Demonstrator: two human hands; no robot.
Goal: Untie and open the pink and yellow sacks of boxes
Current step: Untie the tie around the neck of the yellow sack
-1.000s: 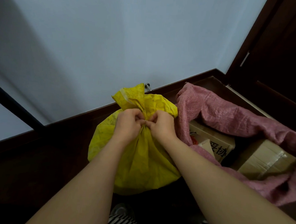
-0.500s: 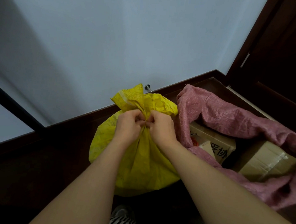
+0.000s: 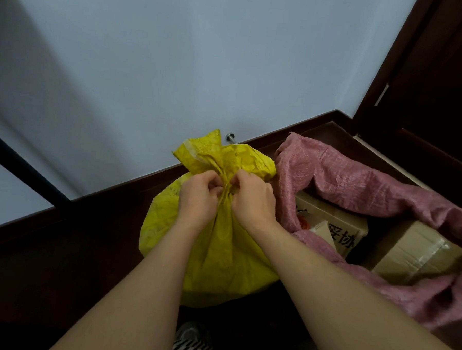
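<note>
The yellow sack stands on the dark floor against the wall, its neck gathered tight — not yet undone. Both hands work at that knot: the left hand and right hand meet there, fingers curled in and pinching the bunched neck. Just right of the yellow sack, the pink sack already lies open — cardboard boxes show inside. By my judgement, half done.

Both bare forearms reach forward and converge. Left hand and right hand sit knuckle to knuckle, nearly touching, backs up, fingers curled inward, pinching the gathered neck of the yellow sack.
</note>
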